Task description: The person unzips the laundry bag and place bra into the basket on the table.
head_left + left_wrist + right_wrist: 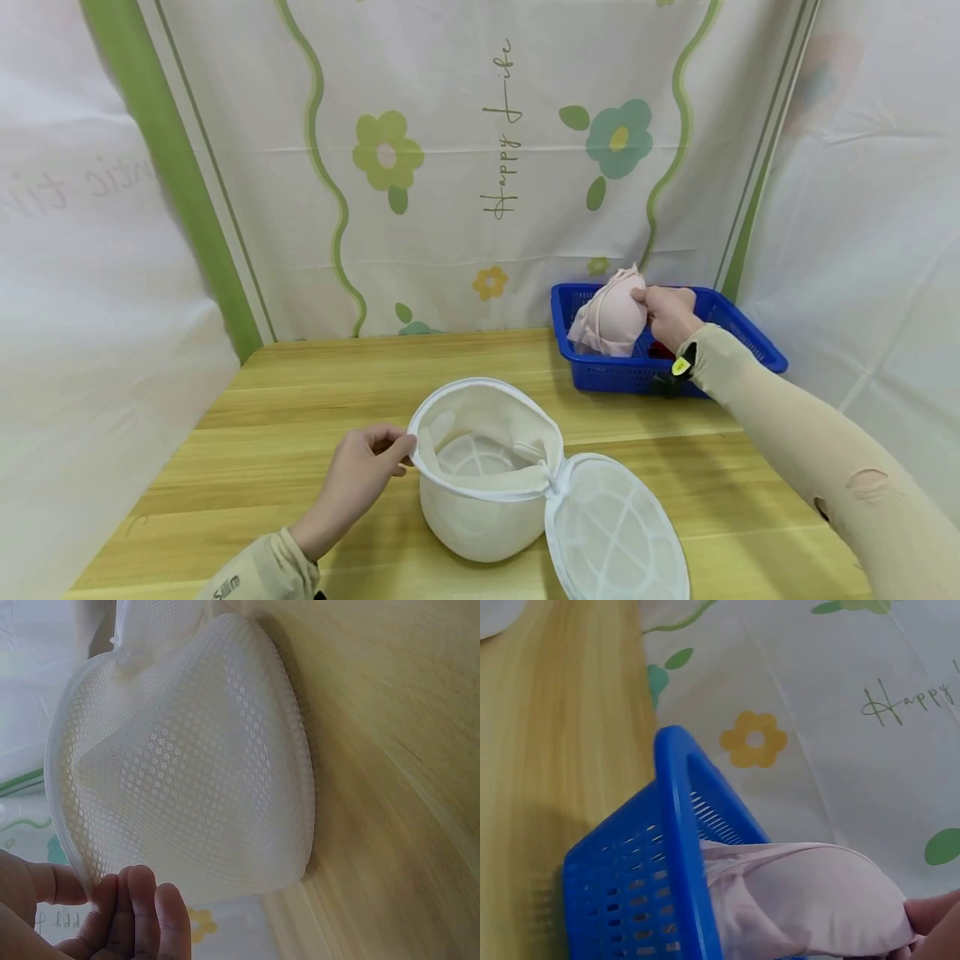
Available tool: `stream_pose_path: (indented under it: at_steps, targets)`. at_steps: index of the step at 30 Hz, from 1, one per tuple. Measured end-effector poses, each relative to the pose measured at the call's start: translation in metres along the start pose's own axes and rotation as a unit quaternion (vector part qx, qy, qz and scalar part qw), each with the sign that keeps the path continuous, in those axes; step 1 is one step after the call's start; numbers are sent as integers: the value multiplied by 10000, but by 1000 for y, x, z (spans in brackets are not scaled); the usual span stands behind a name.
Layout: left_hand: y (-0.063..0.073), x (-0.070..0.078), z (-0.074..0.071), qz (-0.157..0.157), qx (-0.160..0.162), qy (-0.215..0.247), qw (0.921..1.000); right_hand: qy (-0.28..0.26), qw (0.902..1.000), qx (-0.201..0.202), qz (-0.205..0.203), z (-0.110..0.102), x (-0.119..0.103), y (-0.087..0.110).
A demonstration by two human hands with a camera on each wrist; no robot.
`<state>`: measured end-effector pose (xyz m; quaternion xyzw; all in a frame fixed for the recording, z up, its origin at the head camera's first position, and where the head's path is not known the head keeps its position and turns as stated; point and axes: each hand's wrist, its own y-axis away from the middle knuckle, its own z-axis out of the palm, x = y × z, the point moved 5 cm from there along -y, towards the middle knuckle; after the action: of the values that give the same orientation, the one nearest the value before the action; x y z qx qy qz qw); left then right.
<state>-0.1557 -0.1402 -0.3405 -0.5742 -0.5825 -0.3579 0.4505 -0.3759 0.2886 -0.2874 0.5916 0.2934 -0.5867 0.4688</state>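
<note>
My left hand [363,471] pinches the rim of a white mesh laundry bag [480,521] between thumb and fingers. The bag stands upright with its round mouth unzipped, and its lid [618,529] hangs folded out to the right. In the left wrist view, the honeycomb mesh [202,765] rises beside my fingers. Over at the back right, my right hand [670,312] grips a pale pink bra [617,312] by one cup. In the right wrist view the bra [817,896] sits partly above the rim of a blue basket [679,825], its lower part inside.
The blue plastic basket [615,379] stands near the table's back right corner. Something dark red [660,350] lies in it under my right hand. Flower-printed cloth [450,250] hangs behind and at both sides of the wooden table [322,375].
</note>
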Motion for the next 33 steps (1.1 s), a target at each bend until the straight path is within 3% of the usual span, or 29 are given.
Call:
stream_pose_path:
  at_steps: [7,17,33]
  targets:
    - [1,2,0,22,-15,8,10000,753,9963,-192,-357,4,9,3]
    - [1,2,0,-5,-37,-16,10000,1528,9843,-767,-428,8,21,5]
    - [1,4,1,-26,-146,-39,9999,735,9886,-1226,-461,3,12,8]
